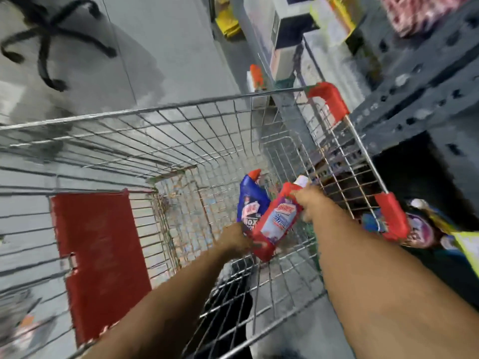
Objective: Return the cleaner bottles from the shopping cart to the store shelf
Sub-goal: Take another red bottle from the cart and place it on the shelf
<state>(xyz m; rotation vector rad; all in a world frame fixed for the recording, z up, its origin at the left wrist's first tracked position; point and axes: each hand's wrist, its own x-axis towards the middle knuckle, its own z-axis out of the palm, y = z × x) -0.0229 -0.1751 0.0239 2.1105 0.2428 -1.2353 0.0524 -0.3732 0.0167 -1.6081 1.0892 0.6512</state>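
Far left, top: black chair base (49, 45) on grey floor (168, 42). Below it, wire shopping cart (145, 112) w/ red flap (101, 255) on its left side. Both arms reach down into the basket. Left hand (237, 239) is at the bottom end of the blue bottle (250, 200), fingers closed on it as far as blur allows; bottle has a red cap, lies tilted in the cart. Just right, touching it, red bottle (277, 224) w/ white cap, held near its neck by the right hand (308, 203), clenched round it. Right of cart: red corner guards (329, 99), then the grey store shelf (414, 99) w/ boxes up top; more bottles (420, 229) on the low shelf, blurred.
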